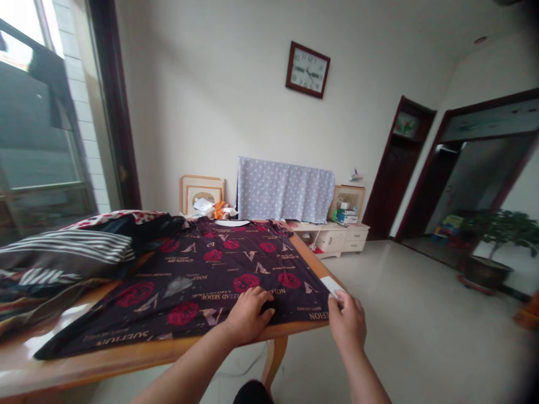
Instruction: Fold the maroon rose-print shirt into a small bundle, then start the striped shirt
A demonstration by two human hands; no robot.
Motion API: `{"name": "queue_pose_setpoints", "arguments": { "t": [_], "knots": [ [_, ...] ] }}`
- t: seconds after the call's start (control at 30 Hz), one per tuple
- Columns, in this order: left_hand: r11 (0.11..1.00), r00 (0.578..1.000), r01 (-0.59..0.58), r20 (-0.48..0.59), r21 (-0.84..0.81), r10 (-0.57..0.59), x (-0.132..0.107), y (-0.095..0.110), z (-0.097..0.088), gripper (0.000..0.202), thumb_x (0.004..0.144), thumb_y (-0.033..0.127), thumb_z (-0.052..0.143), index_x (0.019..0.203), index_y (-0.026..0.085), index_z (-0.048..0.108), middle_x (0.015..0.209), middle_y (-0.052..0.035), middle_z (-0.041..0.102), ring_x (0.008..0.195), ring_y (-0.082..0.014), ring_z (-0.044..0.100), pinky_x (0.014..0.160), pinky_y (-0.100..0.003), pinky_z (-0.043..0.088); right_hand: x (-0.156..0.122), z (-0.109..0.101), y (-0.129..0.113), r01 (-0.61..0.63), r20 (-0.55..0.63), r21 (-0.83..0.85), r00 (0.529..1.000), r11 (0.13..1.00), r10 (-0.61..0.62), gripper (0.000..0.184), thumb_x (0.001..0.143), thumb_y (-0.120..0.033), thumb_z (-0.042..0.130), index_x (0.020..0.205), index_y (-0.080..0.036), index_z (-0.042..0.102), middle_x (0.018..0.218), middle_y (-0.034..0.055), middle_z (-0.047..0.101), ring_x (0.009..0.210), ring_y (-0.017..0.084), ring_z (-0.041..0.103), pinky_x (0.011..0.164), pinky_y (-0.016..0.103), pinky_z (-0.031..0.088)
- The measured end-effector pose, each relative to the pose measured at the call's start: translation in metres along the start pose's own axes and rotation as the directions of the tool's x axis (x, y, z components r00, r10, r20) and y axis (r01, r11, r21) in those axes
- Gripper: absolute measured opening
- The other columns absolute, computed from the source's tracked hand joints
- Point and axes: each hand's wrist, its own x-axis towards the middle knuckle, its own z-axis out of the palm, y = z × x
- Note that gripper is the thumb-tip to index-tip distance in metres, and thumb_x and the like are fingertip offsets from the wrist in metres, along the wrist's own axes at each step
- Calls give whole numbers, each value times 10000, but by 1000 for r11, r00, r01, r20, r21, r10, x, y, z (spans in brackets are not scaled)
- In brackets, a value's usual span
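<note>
A dark garment [210,269] printed with red roses and pale lettering lies spread flat on a wooden table [138,353]. My left hand [249,313] rests on its near hem, fingers curled and pressing the cloth. My right hand [347,318] pinches the garment's near right corner at the table's corner, beside a small white card or label [332,286].
A pile of folded clothes [63,252], striped and patterned, sits on the table's left side. Behind the table stand a dotted grey cloth cover [284,189], picture frames and a low white cabinet [341,235]. A potted plant [499,247] stands at right. Window at left.
</note>
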Motion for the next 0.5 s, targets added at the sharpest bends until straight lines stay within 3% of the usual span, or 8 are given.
{"name": "queue_pose_setpoints", "arguments": {
  "t": [0.1, 0.23, 0.37, 0.5],
  "knots": [
    [998, 998, 53, -47, 31, -52, -15, -11, -15, 297, 912, 361, 556, 1170, 271, 674, 1175, -92, 650, 1124, -274, 580, 963, -387, 432, -2, 11, -24, 141, 168, 70, 974, 987, -151, 436, 920, -490, 446, 1094, -196, 717, 1112, 134, 719, 1080, 292, 622, 993, 399, 436],
    [981, 983, 160, -105, 113, -148, -40, -31, -41, 277, 929, 375, 536, 1154, 278, 666, 1155, -77, 647, 1089, -261, 592, 947, -386, 444, -13, 30, -43, 246, 414, 46, 878, 968, -243, 593, 956, -542, 346, 1308, -164, 639, 1350, 136, 639, 1268, 291, 568, 1081, 402, 415],
    [949, 954, 265, -189, 172, -232, -73, -57, -65, 252, 922, 359, 550, 1131, 281, 667, 1146, -69, 643, 1077, -252, 595, 941, -376, 455, -27, 51, -36, 340, 545, -152, 812, 928, -208, 773, 926, -638, 339, 1480, -123, 495, 1555, 157, 447, 1482, 356, 322, 1177, 530, 297],
    [921, 920, 349, -250, 174, -301, -106, -80, -79, 240, 902, 340, 579, 1100, 255, 682, 1130, -80, 647, 1078, -254, 601, 959, -373, 463, -32, 63, -20, 386, 606, -255, 778, 886, -165, 850, 914, -703, 289, 1532, -137, 430, 1604, 149, 372, 1511, 365, 257, 1204, 584, 218]
  ]
}}
